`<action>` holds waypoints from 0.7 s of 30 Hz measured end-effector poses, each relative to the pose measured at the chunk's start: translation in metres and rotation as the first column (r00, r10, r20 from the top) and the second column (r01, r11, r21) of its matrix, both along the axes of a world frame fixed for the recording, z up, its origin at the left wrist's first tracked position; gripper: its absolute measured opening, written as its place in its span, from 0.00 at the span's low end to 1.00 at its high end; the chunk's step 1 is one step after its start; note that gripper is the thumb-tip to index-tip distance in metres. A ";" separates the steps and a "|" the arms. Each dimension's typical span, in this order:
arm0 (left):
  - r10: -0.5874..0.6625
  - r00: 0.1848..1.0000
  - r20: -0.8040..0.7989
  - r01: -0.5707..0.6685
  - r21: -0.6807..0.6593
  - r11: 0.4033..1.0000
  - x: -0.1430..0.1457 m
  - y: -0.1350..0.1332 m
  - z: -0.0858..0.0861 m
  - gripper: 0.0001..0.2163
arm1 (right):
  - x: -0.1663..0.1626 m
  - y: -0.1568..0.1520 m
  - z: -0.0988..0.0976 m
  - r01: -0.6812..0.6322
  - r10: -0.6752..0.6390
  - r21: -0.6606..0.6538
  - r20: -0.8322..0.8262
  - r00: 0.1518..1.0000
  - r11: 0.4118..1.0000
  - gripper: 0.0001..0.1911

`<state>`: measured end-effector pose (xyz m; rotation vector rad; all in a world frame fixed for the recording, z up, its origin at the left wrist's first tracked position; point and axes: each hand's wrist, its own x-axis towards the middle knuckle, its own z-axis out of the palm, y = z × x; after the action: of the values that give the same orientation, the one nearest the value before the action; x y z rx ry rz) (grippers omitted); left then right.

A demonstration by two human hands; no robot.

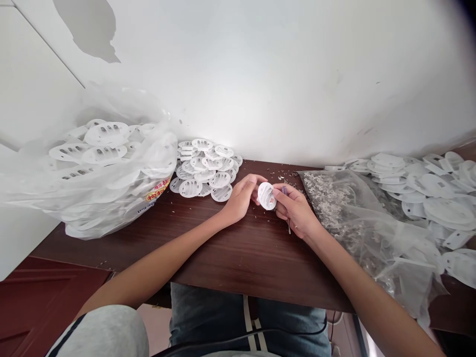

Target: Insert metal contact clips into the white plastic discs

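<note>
Over the middle of the table, my right hand (295, 210) pinches a round white plastic disc (266, 195) between thumb and fingers. A slim tool with a purple handle (284, 190) is tucked in the same hand, its thin metal shaft pointing down; it looks like a small screwdriver. My left hand (241, 196) is at the disc's left edge with its fingers curled; whether it grips the disc or a small part is hidden. On the disc's face, near my right thumb, a small reddish spot shows.
A heap of white slotted discs (203, 171) lies behind my left hand. A clear plastic bag (122, 198) full of similar discs stands left. To the right, an open bag (334, 198) holds many tiny metal parts, beside piled white pieces (427, 183). Small scraps dot the table (230, 258).
</note>
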<state>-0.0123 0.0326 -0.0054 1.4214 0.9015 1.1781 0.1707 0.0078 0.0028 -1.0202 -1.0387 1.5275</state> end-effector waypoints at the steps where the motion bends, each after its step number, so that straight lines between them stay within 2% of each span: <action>1: -0.014 1.000 -0.022 0.014 -0.001 1.000 0.000 0.000 0.000 0.20 | -0.001 -0.001 0.001 -0.003 0.001 -0.032 -0.057 0.998 0.999 0.21; 4: -0.036 0.994 -0.105 0.038 0.023 0.999 0.001 -0.001 0.002 0.15 | -0.002 -0.002 0.003 -0.004 -0.008 -0.082 -0.150 0.989 0.997 0.22; 7: -0.022 0.993 -0.117 0.025 0.024 0.999 0.002 -0.001 0.002 0.15 | -0.002 -0.002 0.003 0.004 -0.022 -0.090 -0.203 0.979 0.996 0.20; 17: -0.052 0.998 0.026 0.054 -0.105 0.993 0.003 0.004 -0.001 0.14 | -0.004 -0.007 0.006 -0.054 0.010 -0.146 -0.288 0.958 0.988 0.20; 21: -0.050 0.997 0.059 0.056 -0.102 0.993 0.005 0.002 -0.004 0.13 | -0.005 -0.008 0.010 -0.069 0.002 -0.199 -0.318 0.948 0.978 0.21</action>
<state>-0.0074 0.0348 -0.0098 1.3145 0.8679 1.1104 0.1662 0.0001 0.0128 -0.8612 -0.6858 1.7887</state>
